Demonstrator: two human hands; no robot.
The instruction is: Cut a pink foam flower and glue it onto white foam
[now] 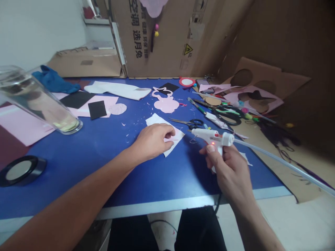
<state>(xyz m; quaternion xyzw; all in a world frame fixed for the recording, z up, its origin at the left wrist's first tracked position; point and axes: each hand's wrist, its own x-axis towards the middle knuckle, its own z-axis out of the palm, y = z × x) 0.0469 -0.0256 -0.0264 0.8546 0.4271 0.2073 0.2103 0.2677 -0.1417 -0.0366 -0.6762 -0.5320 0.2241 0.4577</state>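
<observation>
A white hot glue gun point(213, 135) with a lit red light is gripped in my right hand point(230, 167). Its nozzle points left, and a long clear glue stick point(277, 158) runs out of its back. My left hand point(154, 141) rests on a piece of white paper point(154, 119), thumb and forefinger bent with a gap between them. The hand covers part of the paper. Just beyond the nozzle lie black-handled scissors point(195, 122). A pink scalloped cutout point(166, 105) is on the table behind the paper.
A tall clear bottle of liquid point(44, 104) and a roll of black tape point(22, 170) stand at the left. Black squares point(97, 109), pink sheets and a blue cloth point(54, 79) lie behind. Tools and craft scraps crowd the right, near the cardboard wall point(167, 52).
</observation>
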